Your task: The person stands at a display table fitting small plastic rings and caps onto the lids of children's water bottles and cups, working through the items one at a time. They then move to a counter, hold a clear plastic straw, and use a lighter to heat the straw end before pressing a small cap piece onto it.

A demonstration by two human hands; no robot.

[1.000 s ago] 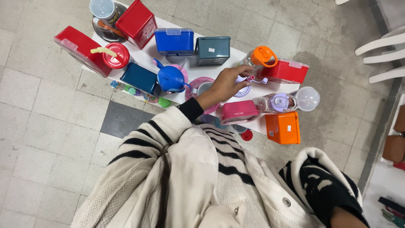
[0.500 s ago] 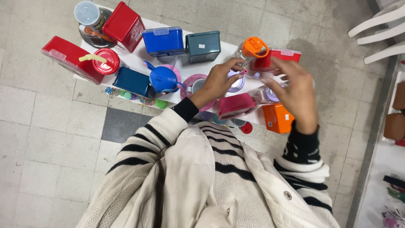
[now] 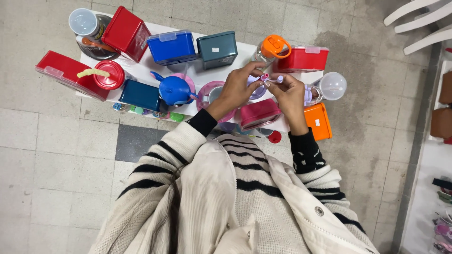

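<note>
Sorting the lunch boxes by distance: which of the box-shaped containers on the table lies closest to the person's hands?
The pink lunch box, lying directly below both hands, between the left hand and right hand. The orange box lies right of the wrist; red, blue and teal ones sit farther off.

Probably a shop: white table (image 3: pixel 141 70) crowded with new lunchboxes (image 3: pixel 172 47) and bottles (image 3: pixel 270 50).

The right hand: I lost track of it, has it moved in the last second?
Yes. The right hand came up from the lower right onto the table, now beside the left hand, near the orange-capped bottle.
</note>
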